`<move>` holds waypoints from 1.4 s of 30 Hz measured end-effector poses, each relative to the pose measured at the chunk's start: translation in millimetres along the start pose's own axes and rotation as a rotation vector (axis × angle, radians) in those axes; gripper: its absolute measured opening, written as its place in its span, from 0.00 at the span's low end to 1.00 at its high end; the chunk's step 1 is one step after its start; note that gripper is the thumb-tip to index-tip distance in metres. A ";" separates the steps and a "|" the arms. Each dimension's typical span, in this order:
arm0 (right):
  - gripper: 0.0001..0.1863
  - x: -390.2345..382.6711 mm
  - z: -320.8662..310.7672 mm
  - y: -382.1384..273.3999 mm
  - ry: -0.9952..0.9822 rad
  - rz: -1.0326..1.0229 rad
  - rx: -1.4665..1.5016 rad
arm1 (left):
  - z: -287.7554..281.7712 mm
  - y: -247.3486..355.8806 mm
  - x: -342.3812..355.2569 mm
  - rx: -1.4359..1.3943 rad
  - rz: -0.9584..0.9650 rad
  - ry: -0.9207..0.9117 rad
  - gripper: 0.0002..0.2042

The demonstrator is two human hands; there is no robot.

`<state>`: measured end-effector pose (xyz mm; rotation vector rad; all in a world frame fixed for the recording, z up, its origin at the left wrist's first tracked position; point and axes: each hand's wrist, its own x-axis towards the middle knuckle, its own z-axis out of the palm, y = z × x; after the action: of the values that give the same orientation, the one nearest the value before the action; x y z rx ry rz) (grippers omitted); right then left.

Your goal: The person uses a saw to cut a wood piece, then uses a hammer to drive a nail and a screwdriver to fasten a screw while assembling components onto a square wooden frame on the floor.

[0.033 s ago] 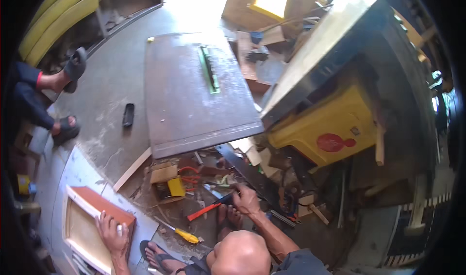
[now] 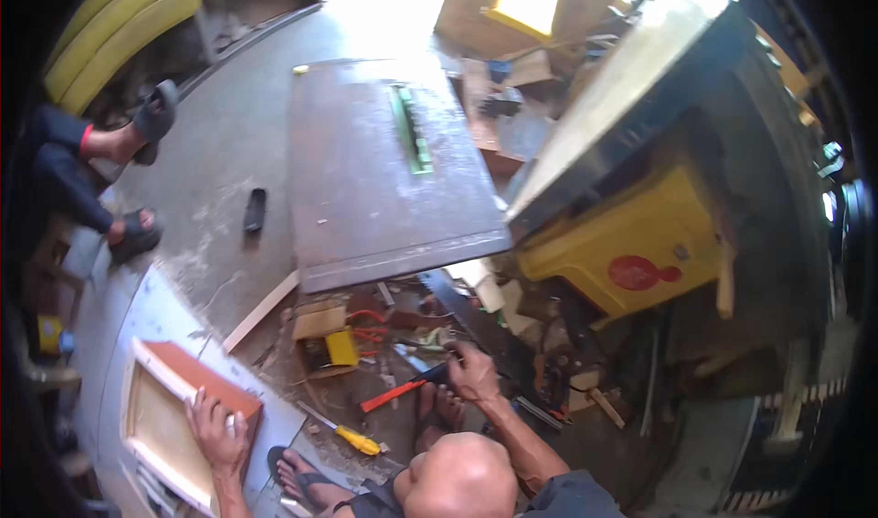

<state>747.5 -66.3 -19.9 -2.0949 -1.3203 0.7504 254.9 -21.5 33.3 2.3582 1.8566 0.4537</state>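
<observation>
Over the rim of a shallow wooden box (image 2: 249, 401), orange-brown outside and pale inside, lies my left hand (image 2: 219, 434). Its fingers reach over the rim, with the thumb side against the outer wall. The box rests on a pale board at the lower left. My right hand (image 2: 473, 373) is closed round the black end of a long tool (image 2: 391, 397) with an orange-red far part; its exact kind is unclear. Between the hands, a yellow-handled screwdriver (image 2: 357, 440) lies on the floor. Below, my feet (image 2: 306, 480) and bent knee (image 2: 462, 477) show.
A table saw (image 2: 357, 170) with a flat grey top stands ahead. Near it lie a handsaw (image 2: 466, 312), an open cardboard box (image 2: 318, 321) and scattered offcuts. A yellow machine housing (image 2: 631, 244) leans at the right. Another person's sandalled feet (image 2: 137, 230) are at the left.
The whole view has shifted slightly, so most things appear a little further right. Both hands keep nearly the same place on the box and the tool.
</observation>
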 end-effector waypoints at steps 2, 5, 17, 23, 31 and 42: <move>0.15 -0.2 -2.7 -10.5 0.013 0.001 0.044 | -1.4 3.9 6.8 0.001 -0.024 0.008 0.11; 0.13 3.2 7.6 -16.0 0.007 -0.056 0.069 | 1.3 -8.3 2.4 0.073 -0.092 0.055 0.17; 0.12 -23.0 44.9 -37.3 -0.344 -0.115 0.050 | -15.6 20.2 15.9 -0.449 -0.709 -0.064 0.28; 0.13 -12.5 53.6 -48.7 -0.407 -0.142 -0.026 | 3.6 -3.3 -2.4 -1.034 -0.693 0.177 0.43; 0.14 6.9 56.2 -54.2 -0.439 -0.196 -0.093 | -11.3 -18.5 -1.0 -1.239 -0.877 0.006 0.21; 0.17 -0.7 76.6 -52.4 -0.583 -0.155 -0.125 | -11.9 -26.2 2.7 -1.306 -0.878 -0.059 0.26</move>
<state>661.3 -35.9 -36.3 -1.9040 -1.8484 1.3002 227.5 -13.6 38.1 0.6554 1.5229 0.9927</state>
